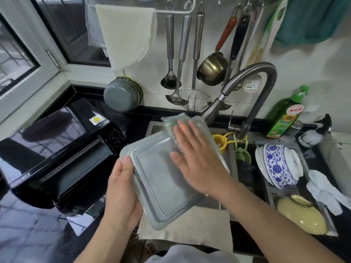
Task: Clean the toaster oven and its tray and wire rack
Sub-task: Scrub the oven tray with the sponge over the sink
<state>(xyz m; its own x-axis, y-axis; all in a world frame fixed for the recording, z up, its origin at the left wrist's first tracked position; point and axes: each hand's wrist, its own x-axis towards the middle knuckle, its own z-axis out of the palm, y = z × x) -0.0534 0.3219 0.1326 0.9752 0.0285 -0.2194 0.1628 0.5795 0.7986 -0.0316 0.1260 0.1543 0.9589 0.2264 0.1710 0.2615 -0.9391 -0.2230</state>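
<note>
A grey metal oven tray [163, 185] is tilted over the sink, its underside facing me. My left hand [121, 188] grips its near left edge, thumb on top. My right hand [195, 158] lies flat with straight fingers on a greenish scrubbing cloth [171, 121], pressing it against the tray's far end. The black toaster oven [57, 149] stands on the counter to the left with its door open. No wire rack shows.
A curved steel faucet [252, 103] arches over the sink. A drain rack at right holds a blue-and-white bowl [279, 166] and a yellow bowl [302, 215]. A green detergent bottle [284, 114] stands behind. A beige cloth [199, 228] drapes the sink's front edge. Utensils hang on the wall.
</note>
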